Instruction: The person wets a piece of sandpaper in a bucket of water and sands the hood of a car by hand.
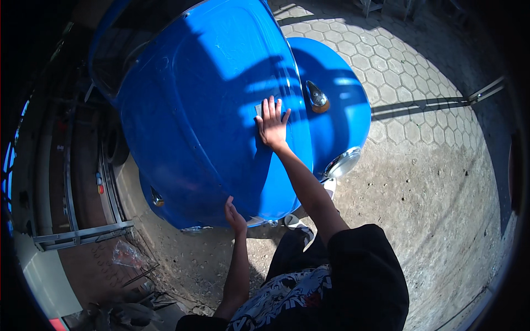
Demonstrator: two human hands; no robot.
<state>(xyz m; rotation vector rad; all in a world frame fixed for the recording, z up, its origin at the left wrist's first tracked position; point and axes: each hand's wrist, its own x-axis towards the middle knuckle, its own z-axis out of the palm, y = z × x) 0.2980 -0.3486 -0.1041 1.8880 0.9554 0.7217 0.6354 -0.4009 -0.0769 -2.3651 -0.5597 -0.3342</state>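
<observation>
A glossy blue car hood (210, 127) curves below me. My right hand (273, 124) lies flat on it, right of the middle, with fingers spread. A small greyish flat piece (258, 110) peeks out beside its fingers; most of it is hidden under the hand, and I cannot tell whether it is paper or cloth. Down at the hood's front edge, my left hand (236, 218) is stretched out, its fingers held close together. Nothing shows in it, and whether it touches the blue surface is unclear.
The blue right fender (339, 83) carries a chrome-trimmed lamp (317, 97) and a round headlight (342, 162). A windshield (130, 44) rises at upper left. Metal frames (83, 236) and clear plastic (127, 254) lie left. Hexagonal pavers (395, 80) meet bare ground (403, 209) on the right.
</observation>
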